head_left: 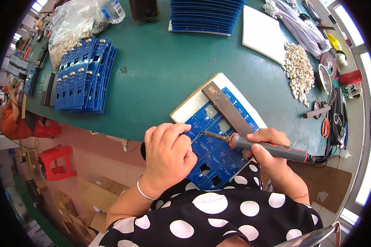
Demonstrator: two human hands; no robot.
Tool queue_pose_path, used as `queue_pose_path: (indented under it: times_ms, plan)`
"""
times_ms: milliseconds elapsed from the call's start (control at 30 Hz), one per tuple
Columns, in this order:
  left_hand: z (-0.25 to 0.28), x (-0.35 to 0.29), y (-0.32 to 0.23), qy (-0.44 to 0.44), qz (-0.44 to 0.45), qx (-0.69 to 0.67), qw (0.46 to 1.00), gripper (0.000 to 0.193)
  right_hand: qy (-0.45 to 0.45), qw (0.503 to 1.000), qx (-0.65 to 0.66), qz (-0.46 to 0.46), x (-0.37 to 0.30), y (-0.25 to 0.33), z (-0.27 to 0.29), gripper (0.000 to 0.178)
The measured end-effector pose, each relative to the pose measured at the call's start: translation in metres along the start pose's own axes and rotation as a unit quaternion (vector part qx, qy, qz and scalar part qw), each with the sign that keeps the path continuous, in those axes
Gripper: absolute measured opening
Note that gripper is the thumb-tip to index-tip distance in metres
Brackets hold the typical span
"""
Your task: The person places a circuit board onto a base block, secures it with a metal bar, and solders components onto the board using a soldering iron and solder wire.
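In my right hand (276, 164) is a soldering iron (286, 151) with a grey and orange handle. Its metal tip points left and meets, or nearly meets, a blue circuit board panel (210, 154). My left hand (167, 154) is curled over the panel's left side, index finger reaching close to the tip. What its pinched fingers hold, if anything, is hidden. The panel lies tilted across a white foam pad (189, 105), its near end by my lap. A dark flat bar (226, 108) rests across the panel's far part.
Blue boards (76, 84) are stacked at the left, and another stack (206, 16) stands at the back. Right of a white foam block (261, 33) lie heaped small connectors (299, 68) and bundled wires (303, 29). A red stool (57, 162) and another person (14, 123) are at left.
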State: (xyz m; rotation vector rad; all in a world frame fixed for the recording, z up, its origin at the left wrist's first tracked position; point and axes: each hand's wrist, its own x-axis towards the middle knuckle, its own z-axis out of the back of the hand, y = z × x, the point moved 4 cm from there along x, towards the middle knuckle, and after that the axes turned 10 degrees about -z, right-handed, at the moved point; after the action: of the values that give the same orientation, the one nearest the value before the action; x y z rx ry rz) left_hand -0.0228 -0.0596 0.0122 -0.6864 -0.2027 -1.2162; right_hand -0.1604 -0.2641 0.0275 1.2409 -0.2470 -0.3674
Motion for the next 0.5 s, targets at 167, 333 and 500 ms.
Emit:
queue_pose_path:
  times_ms: [167,333,500]
  plan:
    - [0.005,0.005,0.012,-0.03,0.007,0.017,0.999,0.018,-0.017,0.998,0.051,-0.04,0.007,0.002,-0.005,0.021]
    - [-0.001,0.009,0.014,-0.018,0.012,0.026,0.999,0.019,-0.012,0.997,0.051,-0.048,0.017,0.001,-0.009,0.019]
    - [-0.003,0.01,0.014,-0.009,0.013,0.02,1.0,0.019,-0.014,0.997,0.058,-0.04,0.018,0.0,-0.01,0.017]
